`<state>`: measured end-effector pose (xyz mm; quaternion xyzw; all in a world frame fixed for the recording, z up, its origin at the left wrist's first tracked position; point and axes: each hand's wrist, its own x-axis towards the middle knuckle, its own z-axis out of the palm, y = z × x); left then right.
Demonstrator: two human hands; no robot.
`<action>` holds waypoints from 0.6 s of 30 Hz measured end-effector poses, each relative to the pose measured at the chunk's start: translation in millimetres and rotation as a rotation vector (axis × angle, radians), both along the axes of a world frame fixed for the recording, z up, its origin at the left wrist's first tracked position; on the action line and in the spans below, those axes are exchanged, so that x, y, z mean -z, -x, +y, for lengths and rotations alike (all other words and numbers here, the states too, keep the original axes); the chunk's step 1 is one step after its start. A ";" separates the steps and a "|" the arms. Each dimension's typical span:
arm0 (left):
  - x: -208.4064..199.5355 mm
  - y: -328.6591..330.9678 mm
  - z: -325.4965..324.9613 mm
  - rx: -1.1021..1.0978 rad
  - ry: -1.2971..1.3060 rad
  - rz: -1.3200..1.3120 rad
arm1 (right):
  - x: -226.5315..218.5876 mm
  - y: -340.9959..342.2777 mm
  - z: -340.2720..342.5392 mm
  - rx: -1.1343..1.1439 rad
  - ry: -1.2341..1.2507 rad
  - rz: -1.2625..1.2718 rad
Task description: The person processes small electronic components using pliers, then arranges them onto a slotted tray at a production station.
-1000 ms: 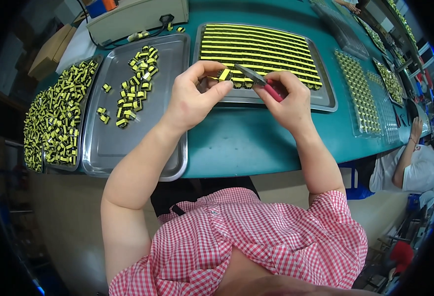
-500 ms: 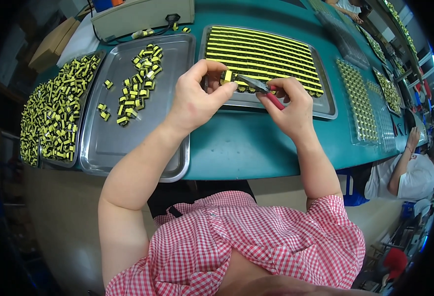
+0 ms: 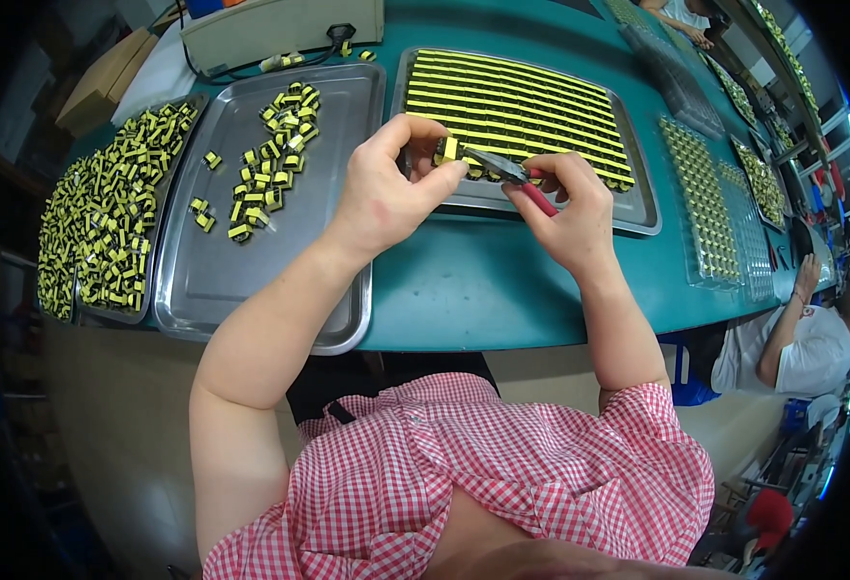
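Note:
Between the thumb and fingers of my left hand (image 3: 386, 182) is a small black part wrapped in yellow tape, perhaps a transformer (image 3: 450, 150). My right hand (image 3: 575, 208) is closed around red-handled pliers (image 3: 538, 197), whose metal jaws reach to the right side of that part. Whether the jaws grip it or only touch it I cannot tell. Both hands are over the near edge of a metal tray (image 3: 645, 215), where rows of the same yellow and black parts (image 3: 512, 101) stand packed closely. Fingers hide some of the held part.
Left of my hands, a metal tray (image 3: 203, 280) holds loose parts (image 3: 275, 164). Beyond it lies a heaped tray of parts (image 3: 106, 213). A beige machine box (image 3: 280, 34) with a black plug stands behind. Clear plastic trays (image 3: 701, 198) are at right, near a seated person (image 3: 783, 348).
Almost nothing differs. My left hand and the held part have shifted very slightly to the right; the pliers stay in place.

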<state>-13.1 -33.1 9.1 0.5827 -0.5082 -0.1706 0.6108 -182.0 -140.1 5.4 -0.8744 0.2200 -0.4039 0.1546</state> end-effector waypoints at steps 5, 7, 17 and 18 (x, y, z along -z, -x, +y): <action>-1.0 0.6 0.7 0.008 -0.011 0.023 | 0.6 0.4 -0.5 -0.001 0.001 0.001; -0.7 0.4 0.8 -0.005 -0.007 -0.005 | 0.7 0.4 0.1 0.009 0.004 0.005; 3.4 0.3 -1.1 -0.012 -0.003 -0.045 | -3.0 4.1 -0.6 0.070 0.043 0.037; 3.2 0.9 -0.8 -0.016 -0.011 -0.057 | -3.1 5.0 -0.8 0.070 0.043 0.037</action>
